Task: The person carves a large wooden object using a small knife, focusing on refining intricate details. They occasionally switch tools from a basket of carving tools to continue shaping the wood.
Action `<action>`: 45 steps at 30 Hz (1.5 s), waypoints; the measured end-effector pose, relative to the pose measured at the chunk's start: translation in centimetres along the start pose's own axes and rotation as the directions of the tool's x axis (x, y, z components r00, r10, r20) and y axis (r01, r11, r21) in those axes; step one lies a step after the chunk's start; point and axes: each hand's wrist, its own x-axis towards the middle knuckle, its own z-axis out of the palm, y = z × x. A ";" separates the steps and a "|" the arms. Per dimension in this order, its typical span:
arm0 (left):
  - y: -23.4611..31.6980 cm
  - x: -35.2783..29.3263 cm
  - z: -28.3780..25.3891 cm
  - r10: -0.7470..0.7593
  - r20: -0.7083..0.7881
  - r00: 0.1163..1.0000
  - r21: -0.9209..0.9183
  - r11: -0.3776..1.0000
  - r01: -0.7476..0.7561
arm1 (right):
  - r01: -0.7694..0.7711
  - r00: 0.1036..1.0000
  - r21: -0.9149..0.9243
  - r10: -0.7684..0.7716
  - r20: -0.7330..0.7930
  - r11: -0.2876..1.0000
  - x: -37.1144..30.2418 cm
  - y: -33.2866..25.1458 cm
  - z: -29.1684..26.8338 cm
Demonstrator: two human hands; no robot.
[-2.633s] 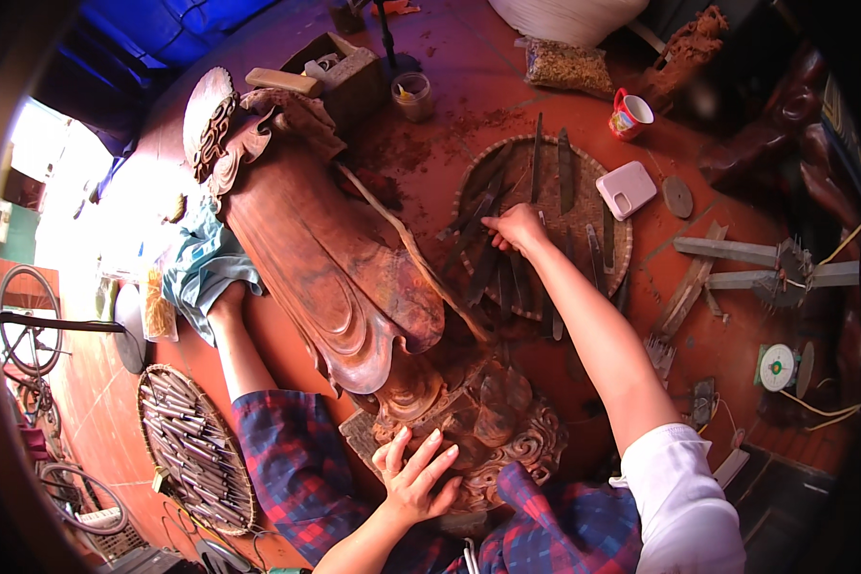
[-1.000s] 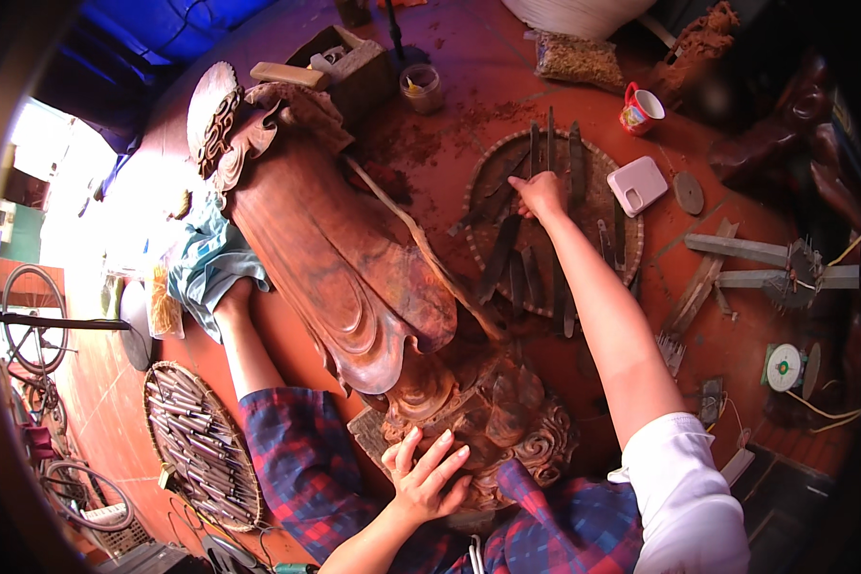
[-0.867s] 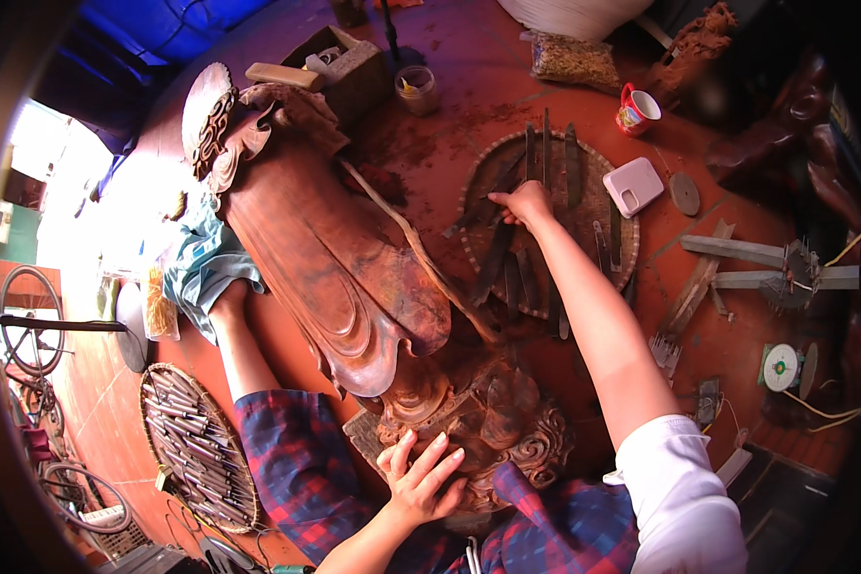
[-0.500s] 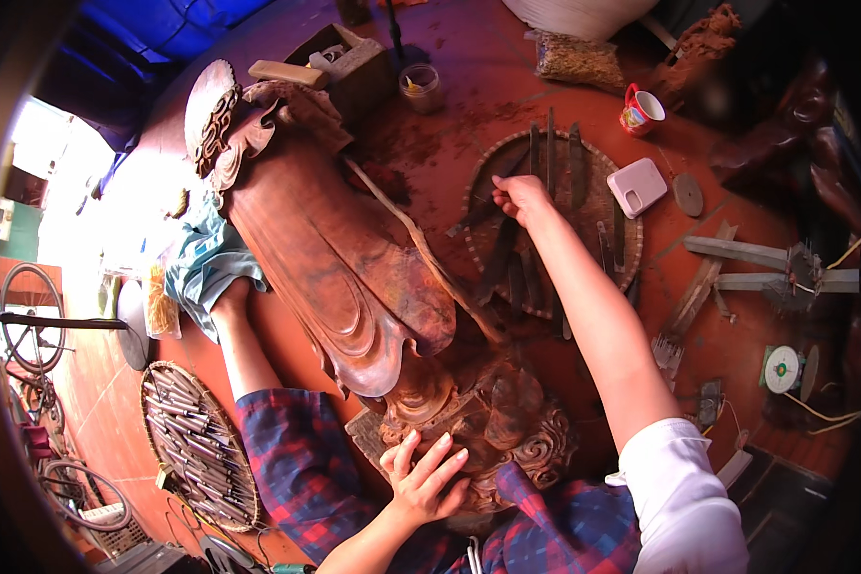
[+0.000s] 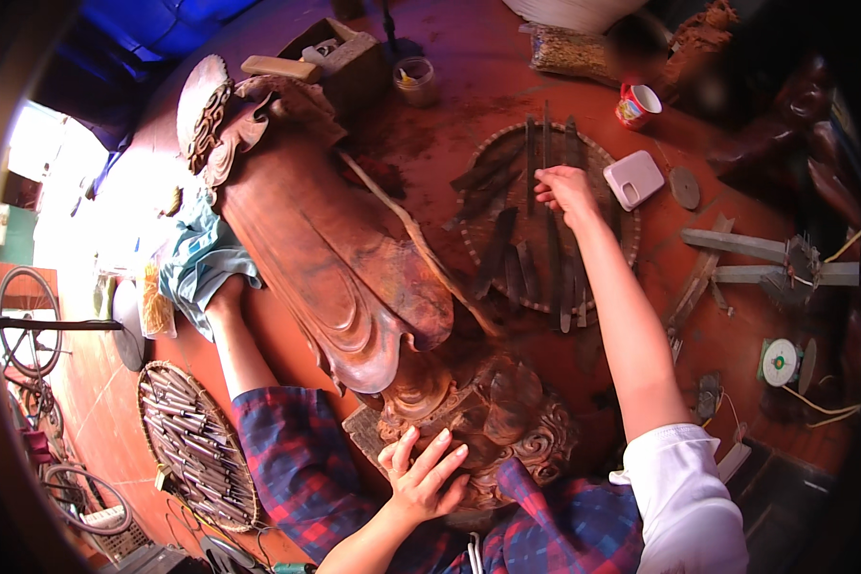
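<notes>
A large brown carved wooden statue (image 5: 340, 249) lies slantwise in front of me, its carved scrollwork end (image 5: 536, 430) close to my lap. My left hand (image 5: 426, 478) rests with spread fingers on the carving at that end. To the right of the statue, a round woven tray (image 5: 614, 158) bears several long, dark, flat strips, file-like in shape. Over it is my right hand (image 5: 566, 191), its fingers drawn together beside an upright dark strip (image 5: 531, 143). Whether the fingertips grip a strip cannot be made out.
A pale phone (image 5: 634, 180) and red mug (image 5: 638, 105) stand right of the tray. A wooden box (image 5: 354, 67) and jar (image 5: 415, 81) are at the back. Left lies a basket of slender tools (image 5: 193, 445), near my leg and a light-blue cloth (image 5: 206, 258).
My right hand has moved right across the tray, from the strips at its left side to those in the middle. The left hand stays on the carving.
</notes>
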 end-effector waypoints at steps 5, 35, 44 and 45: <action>-0.6 -0.3 0.4 0.072 -0.010 0.997 0.042 0.997 -0.071 | 0.037 0.993 0.003 -0.036 -0.110 0.999 -2.2 -0.3 -8.9; -0.3 -0.3 0.3 0.040 -0.006 0.999 0.052 0.998 -0.040 | 0.066 0.985 -0.788 -0.167 -0.047 0.612 -6.6 8.9 -12.7; 0.6 1.1 -0.6 0.014 0.033 0.999 -0.021 1.000 -0.013 | 0.282 0.907 0.255 -0.344 0.244 0.925 -19.4 -8.1 -8.3; 0.7 1.1 -0.9 0.014 0.028 1.000 -0.029 1.000 -0.013 | 0.301 0.852 0.275 -0.387 0.352 0.913 -21.2 -9.6 -7.1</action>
